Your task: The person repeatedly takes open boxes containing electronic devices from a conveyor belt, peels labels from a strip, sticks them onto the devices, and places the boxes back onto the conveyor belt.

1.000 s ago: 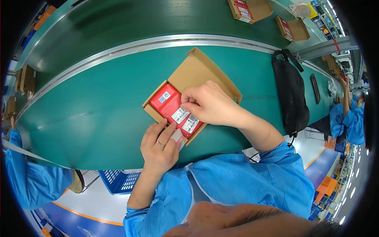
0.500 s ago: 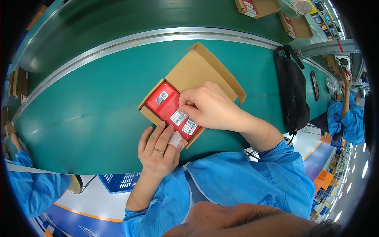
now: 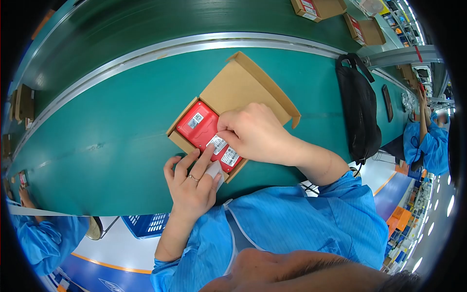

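Device (image 3: 206, 134), red, is lying inside an opened cardboard box (image 3: 182, 144), between and just ahead of the two hands. Labels (image 3: 230, 156) are showing on its upward face, two of them close to the hands.

Left hand (image 3: 188, 181), ring on one finger, is resting at the box's near side, fingers spreading, forefinger reaching over the device. White slip (image 3: 214, 169) is showing between forefinger and thumb; cannot tell whether they are gripping it.

Right hand (image 3: 255, 132) is curling over the device's right side, thumb and forefinger coming together near a label. Cannot tell if anything is sitting between the tips.

Lid (image 3: 243, 82) is standing open beyond the right hand. Blue basket (image 3: 146, 225) is showing below the bench edge, left of the left forearm. Green bench (image 3: 112, 131) is lying under the box. Black bag (image 3: 359, 114) is resting well right of the right hand, a slim dark item (image 3: 387, 103) beyond it.

Farther ahead, a metal rail (image 3: 194, 44) is running across; past it, two open boxes (image 3: 367, 32) are sitting ahead and right of the right hand. Far right, a co-worker in blue is raising their arms.
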{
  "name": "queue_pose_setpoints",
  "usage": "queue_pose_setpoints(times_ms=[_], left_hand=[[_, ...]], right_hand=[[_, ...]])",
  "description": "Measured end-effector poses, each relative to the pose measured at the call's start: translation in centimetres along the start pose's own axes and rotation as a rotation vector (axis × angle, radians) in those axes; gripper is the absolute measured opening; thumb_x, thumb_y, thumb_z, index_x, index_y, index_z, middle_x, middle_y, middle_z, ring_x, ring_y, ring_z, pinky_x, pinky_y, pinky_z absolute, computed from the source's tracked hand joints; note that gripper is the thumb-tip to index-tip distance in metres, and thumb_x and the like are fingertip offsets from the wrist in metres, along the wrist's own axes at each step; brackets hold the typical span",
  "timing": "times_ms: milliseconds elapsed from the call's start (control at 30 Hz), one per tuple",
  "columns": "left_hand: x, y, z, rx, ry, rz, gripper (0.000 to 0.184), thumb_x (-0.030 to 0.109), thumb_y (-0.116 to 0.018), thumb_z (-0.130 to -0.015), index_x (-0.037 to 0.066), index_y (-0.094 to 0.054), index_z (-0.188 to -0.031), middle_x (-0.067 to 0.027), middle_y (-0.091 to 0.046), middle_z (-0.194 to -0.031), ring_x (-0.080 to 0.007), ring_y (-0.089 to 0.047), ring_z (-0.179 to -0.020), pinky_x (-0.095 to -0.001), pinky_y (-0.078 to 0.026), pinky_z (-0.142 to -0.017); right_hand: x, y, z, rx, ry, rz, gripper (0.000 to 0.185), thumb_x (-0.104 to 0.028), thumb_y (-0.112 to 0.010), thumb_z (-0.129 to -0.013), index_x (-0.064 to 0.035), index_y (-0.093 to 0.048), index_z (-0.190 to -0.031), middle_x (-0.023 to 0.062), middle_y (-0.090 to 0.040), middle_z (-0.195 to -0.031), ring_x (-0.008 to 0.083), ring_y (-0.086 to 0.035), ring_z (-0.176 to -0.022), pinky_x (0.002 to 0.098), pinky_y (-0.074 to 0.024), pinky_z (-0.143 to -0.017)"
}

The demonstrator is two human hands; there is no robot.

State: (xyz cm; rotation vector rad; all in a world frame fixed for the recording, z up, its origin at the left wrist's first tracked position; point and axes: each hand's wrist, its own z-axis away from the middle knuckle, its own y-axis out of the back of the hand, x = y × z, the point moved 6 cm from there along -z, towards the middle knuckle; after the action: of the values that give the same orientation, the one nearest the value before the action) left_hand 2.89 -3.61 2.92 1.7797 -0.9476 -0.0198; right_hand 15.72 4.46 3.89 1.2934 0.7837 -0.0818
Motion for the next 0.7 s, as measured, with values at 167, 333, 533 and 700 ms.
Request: queue_pose_setpoints(times_ms=[167,333,533,700], left_hand=[[0.1,-0.1,-0.1,-0.038,0.011,0.006,0.015,0.014,-0.060,-0.078,0.004,-0.050,-0.073,-0.0088,-0.060,-0.116,-0.0296,-0.052,-0.101,-0.0472,-0.036,-0.086],[0.1,-0.1,0.0,-0.030,0.010,-0.003,0.014,0.012,-0.061,-0.075,0.004,-0.050,-0.072,-0.0090,-0.060,-0.115,-0.0300,-0.052,-0.100,-0.0477,-0.036,-0.086],[0.2,0.0,-0.1,-0.005,0.002,0.004,0.014,0.011,-0.062,-0.073,0.004,-0.050,-0.072,-0.0087,-0.060,-0.114,-0.0305,-0.052,-0.099,-0.0481,-0.036,-0.086],[0.2,-0.1,0.0,0.013,-0.012,-0.012,0.013,0.012,-0.065,-0.070,0.007,-0.054,-0.075,-0.0070,-0.060,-0.115,-0.0262,-0.053,-0.100,-0.0461,-0.035,-0.086]], right_hand=[[-0.6,-0.6,0.5,0.017,0.032,0.189,0.010,-0.014,-0.061,-0.076,-0.0060,-0.055,-0.076,0.0091,-0.060,-0.067,0.0273,-0.060,-0.058,0.0375,-0.0472,-0.050],[-1.6,0.9,1.2,0.096,-0.068,0.412,0.014,-0.017,-0.061,-0.072,-0.0069,-0.055,-0.080,0.0077,-0.057,-0.074,0.0232,-0.062,-0.064,0.0342,-0.0476,-0.051],[-3.7,7.3,5.0,0.686,0.193,0.742,0.040,-0.015,-0.068,-0.069,-0.0058,-0.054,-0.106,0.0131,-0.059,-0.092,0.0234,-0.059,-0.085,0.0359,-0.0477,-0.063],[2.0,6.6,4.2,0.253,-0.150,0.141,0.035,-0.014,-0.057,-0.079,-0.0041,-0.047,-0.112,0.0162,-0.062,-0.080,0.0330,-0.060,-0.072,0.0432,-0.0469,-0.058]])
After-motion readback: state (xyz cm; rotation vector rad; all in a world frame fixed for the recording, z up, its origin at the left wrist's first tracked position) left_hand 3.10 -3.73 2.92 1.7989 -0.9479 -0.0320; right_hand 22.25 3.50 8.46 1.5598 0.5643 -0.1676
